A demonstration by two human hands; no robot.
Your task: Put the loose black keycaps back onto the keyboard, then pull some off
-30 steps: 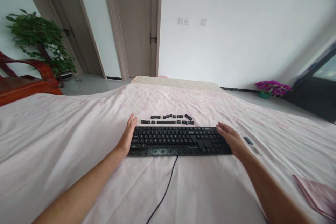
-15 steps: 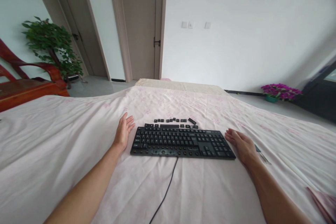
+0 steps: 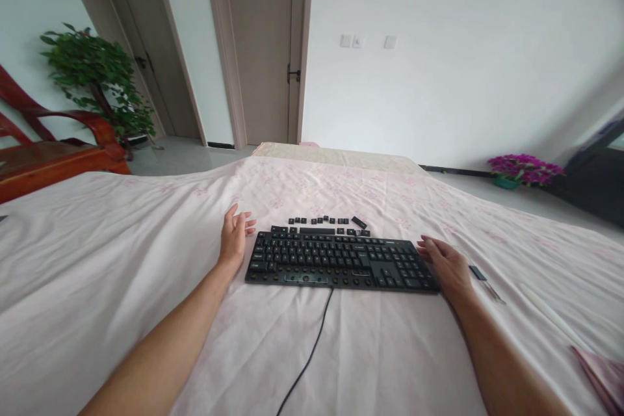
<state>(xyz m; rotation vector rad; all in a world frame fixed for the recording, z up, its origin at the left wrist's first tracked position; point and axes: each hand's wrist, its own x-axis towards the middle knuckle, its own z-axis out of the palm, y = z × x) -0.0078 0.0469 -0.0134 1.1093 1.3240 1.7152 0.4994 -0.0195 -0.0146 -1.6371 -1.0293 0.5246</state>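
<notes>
A black keyboard [image 3: 338,261] lies on the pale pink sheet [image 3: 97,260], its cable [image 3: 312,351] trailing toward me. The front row of the keyboard shows bare round stems where keys are off. Several loose black keycaps [image 3: 324,224] lie in two rows just behind it. My left hand [image 3: 234,237] rests open on the sheet beside the keyboard's left end, fingers spread. At the right end, my right hand [image 3: 446,263] lies with its fingers against the keyboard's edge, holding nothing.
A small dark tool [image 3: 482,276] lies on the sheet right of my right hand. A folded pink cloth [image 3: 602,377] sits at the lower right. A red wooden chair [image 3: 58,149], a green plant [image 3: 97,78] and purple flowers [image 3: 524,168] stand beyond the bed.
Both hands let go of the keyboard's ends and drew slightly outward onto the sheet. The keyboard now sits close against the keycap rows. The view shifted a little.
</notes>
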